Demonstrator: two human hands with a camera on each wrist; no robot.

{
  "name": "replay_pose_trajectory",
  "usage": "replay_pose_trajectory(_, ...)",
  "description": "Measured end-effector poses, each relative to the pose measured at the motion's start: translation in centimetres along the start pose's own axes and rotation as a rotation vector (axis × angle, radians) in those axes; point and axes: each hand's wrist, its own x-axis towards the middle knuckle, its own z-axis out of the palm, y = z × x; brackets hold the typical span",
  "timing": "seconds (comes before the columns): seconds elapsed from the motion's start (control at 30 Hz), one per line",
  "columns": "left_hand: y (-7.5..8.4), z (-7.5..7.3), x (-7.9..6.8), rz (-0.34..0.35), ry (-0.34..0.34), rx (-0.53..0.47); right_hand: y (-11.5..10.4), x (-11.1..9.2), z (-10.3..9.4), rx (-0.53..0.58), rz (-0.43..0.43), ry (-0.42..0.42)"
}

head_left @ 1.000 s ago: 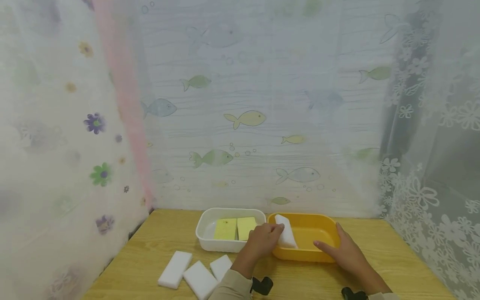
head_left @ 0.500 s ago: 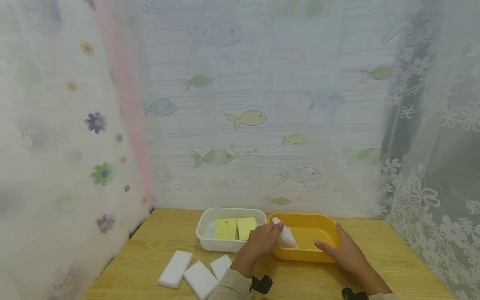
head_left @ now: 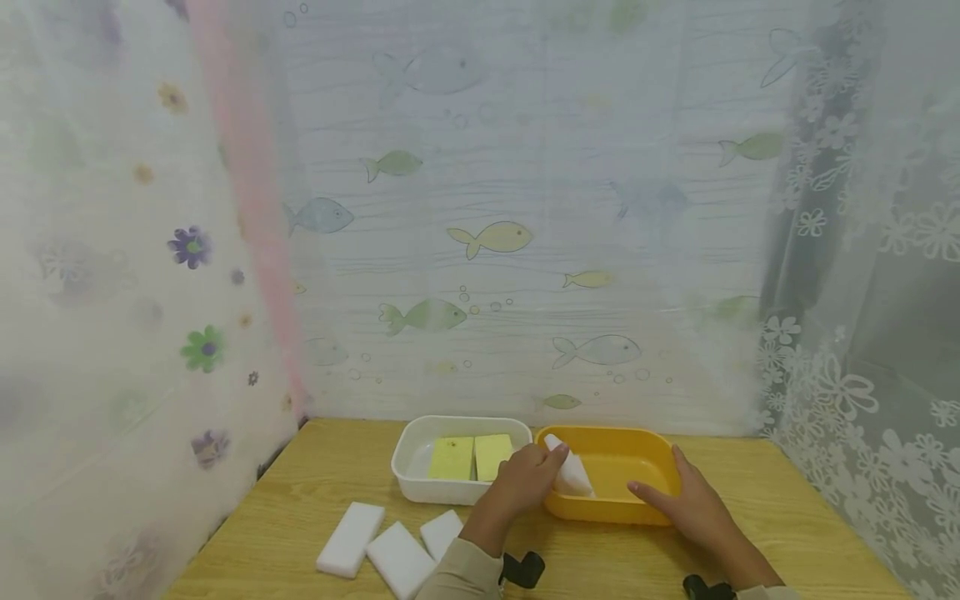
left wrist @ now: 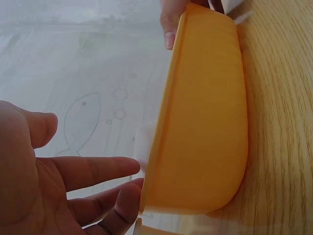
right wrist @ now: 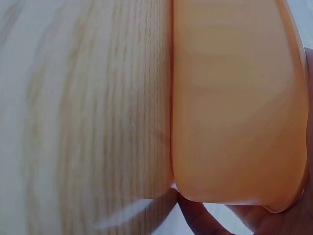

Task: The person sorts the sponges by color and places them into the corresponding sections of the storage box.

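Note:
In the head view, my left hand (head_left: pixel 522 477) is at the left end of a yellow plastic container (head_left: pixel 611 517). Its fingers touch a white sponge (head_left: pixel 576 478) that leans bent inside that end. Seen from the left wrist, the index finger is straight, reaching to the sponge at the rim, and the thumb stands apart. My right hand (head_left: pixel 699 502) holds the container's right end, thumb over the near side and fingers round the end. The right wrist view shows fingertips at the container's lower corner (right wrist: pixel 222 161).
Left of the yellow container stands a white container (head_left: pixel 415 487) with two yellow sponges (head_left: pixel 452 458) in it. Several white sponges (head_left: pixel 351 539) lie on the wooden table (head_left: pixel 262 533) at front left. Patterned curtains (head_left: pixel 495 167) hang behind and at both sides.
The white sponge in the yellow container was flatter a second ago; its upper part has bent under my left hand. Both hands have kept their places.

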Motion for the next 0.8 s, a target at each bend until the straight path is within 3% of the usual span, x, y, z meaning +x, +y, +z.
replay_pose_trajectory(0.23, 0.2, 0.1, -0.1, 0.010, -0.004, 0.034, -0.1, -0.1, 0.0, -0.010, -0.007, 0.006)
replay_pose_trajectory(0.53, 0.6, 0.8, 0.0, 0.052, -0.048, 0.389, -0.1, -0.1, 0.1, -0.010, 0.003, 0.014)
replay_pose_trajectory(0.8, 0.5, 1.2, -0.1, 0.098, -0.021, 0.497, -0.2, -0.1, 0.0, -0.004, 0.001, 0.008)
